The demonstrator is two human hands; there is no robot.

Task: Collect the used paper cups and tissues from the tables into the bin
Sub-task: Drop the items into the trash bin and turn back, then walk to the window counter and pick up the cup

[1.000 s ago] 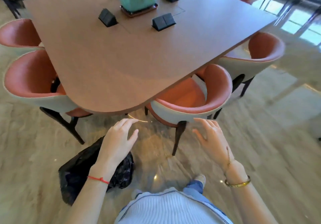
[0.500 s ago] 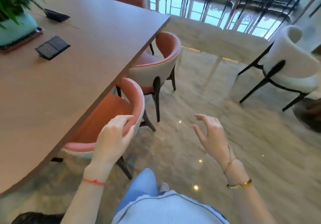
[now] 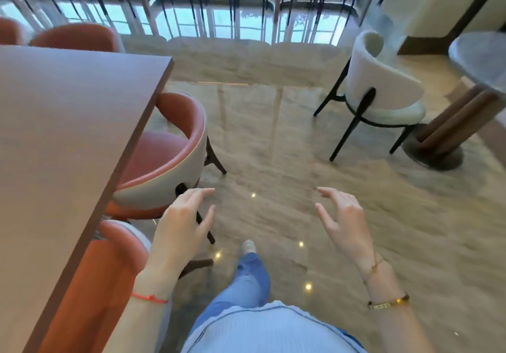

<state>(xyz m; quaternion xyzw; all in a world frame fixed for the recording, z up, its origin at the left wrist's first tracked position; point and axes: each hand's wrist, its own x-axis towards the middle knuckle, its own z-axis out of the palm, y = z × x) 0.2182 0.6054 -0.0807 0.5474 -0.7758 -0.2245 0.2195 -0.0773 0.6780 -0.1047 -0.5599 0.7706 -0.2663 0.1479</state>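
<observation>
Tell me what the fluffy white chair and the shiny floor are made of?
The white chair looks covered in nubby, woolly fabric, matte and fuzzy at its edges, on thin dark legs, maybe metal or painted wood. The floor looks like polished marble or marble-look tile: beige veining, and it mirrors the ceiling lights and window.

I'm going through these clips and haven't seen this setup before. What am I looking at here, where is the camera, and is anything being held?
No machine here: a person wears a wide-angle camera on the head, looking forward and down. You see their own left hand and right hand, both with relaxed fingers, holding nothing. At left is a brown table with orange chairs tucked under it; the part in view shows no cups or tissues. Ahead right stand a white chair and a round table. No bin is in view. One leg is forward on the glossy floor.
</observation>
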